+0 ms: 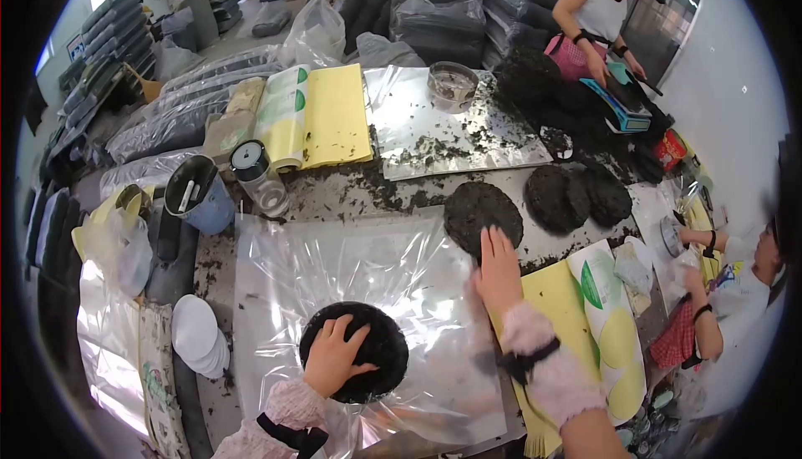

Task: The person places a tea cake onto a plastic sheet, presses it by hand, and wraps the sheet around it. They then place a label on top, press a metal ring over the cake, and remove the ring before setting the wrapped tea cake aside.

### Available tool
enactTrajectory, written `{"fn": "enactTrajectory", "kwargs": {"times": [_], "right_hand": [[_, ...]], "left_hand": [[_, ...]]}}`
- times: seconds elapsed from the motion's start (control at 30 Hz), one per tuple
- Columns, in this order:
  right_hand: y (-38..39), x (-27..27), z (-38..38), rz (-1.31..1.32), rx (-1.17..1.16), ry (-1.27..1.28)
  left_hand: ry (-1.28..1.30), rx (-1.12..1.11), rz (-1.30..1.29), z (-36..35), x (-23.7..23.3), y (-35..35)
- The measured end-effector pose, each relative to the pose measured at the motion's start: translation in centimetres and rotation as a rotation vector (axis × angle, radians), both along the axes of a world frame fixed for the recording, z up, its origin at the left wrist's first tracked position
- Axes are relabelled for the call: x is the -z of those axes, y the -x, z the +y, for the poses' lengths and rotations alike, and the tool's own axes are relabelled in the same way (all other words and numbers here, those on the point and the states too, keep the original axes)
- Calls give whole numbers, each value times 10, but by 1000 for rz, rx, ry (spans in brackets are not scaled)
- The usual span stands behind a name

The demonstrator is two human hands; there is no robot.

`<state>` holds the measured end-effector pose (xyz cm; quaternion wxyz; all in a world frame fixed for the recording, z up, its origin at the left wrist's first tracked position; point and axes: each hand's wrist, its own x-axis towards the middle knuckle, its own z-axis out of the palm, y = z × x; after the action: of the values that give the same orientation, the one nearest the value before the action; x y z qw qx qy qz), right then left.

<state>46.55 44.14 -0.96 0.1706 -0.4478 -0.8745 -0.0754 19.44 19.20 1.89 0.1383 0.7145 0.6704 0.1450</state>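
A round dark cake [368,373] lies on a clear plastic sheet [276,292] on the table. My left hand [338,357] rests on top of this cake with its fingers spread. To the right, my right hand [499,271] reaches forward, its fingertips at the near edge of a second dark cake [480,213]; its fingers are stretched out. Further right, more round dark cakes [555,198] lie close together, partly overlapping.
A metal sheet [401,162] carries crumbs and a clear round dish [452,87]. A jar [266,190], a blue cup [209,204], white discs [196,329] and yellow sheets [543,292] surround the plastic. Two people [597,8] work at the right.
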Motion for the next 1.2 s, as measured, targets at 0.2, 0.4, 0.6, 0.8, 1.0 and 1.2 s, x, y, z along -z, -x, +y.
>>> {"fn": "enactTrajectory", "kwargs": {"times": [0.2,0.4,0.6,0.8,1.0,1.2], "right_hand": [[44,-76,-27,572,-294,12],[62,-45,-213,112,-836,236],[112,-78,-184,224,-802,438],[131,-24,-184,41,-765,457],[133,5,-191,-222,-670,597],[139,14,-192,-282,-645,537]], "left_hand": [[-178,-190,-434,-33,-23,17],[-329,-448,-1092,-46,-4,35],[-419,-426,-580,-41,1,22],[-194,-97,83,-22,-19,8],[-4,394,124,6,-11,16],[-22,342,0,9,17,15]]}}
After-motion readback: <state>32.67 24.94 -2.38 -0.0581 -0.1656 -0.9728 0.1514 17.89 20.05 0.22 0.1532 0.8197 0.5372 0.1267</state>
